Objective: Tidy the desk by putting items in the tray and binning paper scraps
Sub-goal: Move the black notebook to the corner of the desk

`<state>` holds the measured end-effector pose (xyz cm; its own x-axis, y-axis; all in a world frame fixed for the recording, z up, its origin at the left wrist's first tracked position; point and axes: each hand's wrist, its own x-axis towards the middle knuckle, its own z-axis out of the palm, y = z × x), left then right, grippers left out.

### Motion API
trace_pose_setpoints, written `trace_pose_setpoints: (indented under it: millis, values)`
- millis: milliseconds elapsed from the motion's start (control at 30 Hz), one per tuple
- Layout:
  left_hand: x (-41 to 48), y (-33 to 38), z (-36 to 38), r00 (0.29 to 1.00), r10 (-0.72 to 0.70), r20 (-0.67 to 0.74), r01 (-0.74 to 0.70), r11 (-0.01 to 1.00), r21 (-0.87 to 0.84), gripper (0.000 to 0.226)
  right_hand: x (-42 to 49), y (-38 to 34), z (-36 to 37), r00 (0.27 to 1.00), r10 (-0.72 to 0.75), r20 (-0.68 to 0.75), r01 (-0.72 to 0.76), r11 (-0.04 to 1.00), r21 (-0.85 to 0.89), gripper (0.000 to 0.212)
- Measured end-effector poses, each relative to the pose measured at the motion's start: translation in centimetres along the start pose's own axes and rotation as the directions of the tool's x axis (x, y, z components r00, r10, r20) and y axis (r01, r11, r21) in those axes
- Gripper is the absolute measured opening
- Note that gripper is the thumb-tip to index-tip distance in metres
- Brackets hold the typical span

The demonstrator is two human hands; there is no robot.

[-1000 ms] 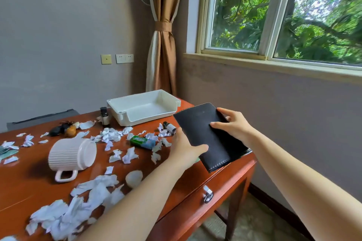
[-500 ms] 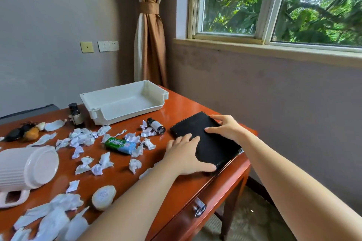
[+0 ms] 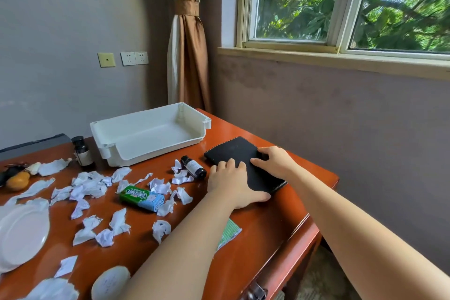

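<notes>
1. Nearest me, a green striped slip (image 3: 229,232) pokes out from under my left forearm, on the desk (image 3: 275,224) near its front edge. Risk: drawing the arm back could drag it off onto the floor.
2. Paper scraps (image 3: 90,186) litter the left half of the desk, with a pack of gum (image 3: 142,197) lying among them. No bin is in view. The scraps look light, so a quick sweep of an arm could scatter them.
3. Left hand (image 3: 231,184): fingers straight and flat on the near-left part of the black notebook (image 3: 235,151), thumb along its near edge. It presses and grips nothing.
4. Right hand (image 3: 276,163): fingers loosely bent, resting on top of the cover at the notebook's right side. I can see no grip.
5. The notebook lies flat on the desk, outside the tray and apart from it, close to the right edge. Risk: with flat palms it would slide instead of lifting, and a stray push could send it over that edge.
6. A small dark bottle (image 3: 193,167) lies on its side just beside my left fingers. It is round, so one nudge would roll it.
7. The white tray (image 3: 192,117) is beyond, with none of the items in it yet. Its wall faces the notebook, so the notebook must go up and over. A bump would likely shove the light plastic.
8. A second bottle (image 3: 81,151) stands upright just left of the tray and looks easy to topple.
</notes>
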<state>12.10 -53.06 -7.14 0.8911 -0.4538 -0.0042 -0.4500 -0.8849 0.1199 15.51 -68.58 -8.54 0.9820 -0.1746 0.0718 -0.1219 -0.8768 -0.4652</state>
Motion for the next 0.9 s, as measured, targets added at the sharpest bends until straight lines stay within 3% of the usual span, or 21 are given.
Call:
trace_pose_setpoints:
  millis: [367,633,767,900]
  values:
    - [5.0,-1.2,0.5,0.999,-0.033,-0.035,0.029,0.995,-0.098,0.101,5.0,-0.2,0.6,1.0,0.017,-0.015,-0.016,0.998,0.054,0.03]
    - [5.8,-1.7,-0.5,1.0,-0.029,0.012,0.03,0.995,-0.095,0.101,5.4,-0.9,0.0,1.0,0.008,-0.012,-0.009,1.0,-0.024,0.03]
    - [5.0,-2.0,-1.7,0.993,-0.01,0.115,0.029,0.986,-0.167,0.076,4.4,-1.6,-1.2,1.0,-0.02,-0.009,0.019,0.995,-0.102,0.027]
    - [2.8,-2.7,-4.2,0.996,0.021,0.084,-0.004,0.981,-0.192,0.06,2.2,-3.9,-3.2,0.997,-0.078,-0.014,0.076,0.989,-0.126,0.042]
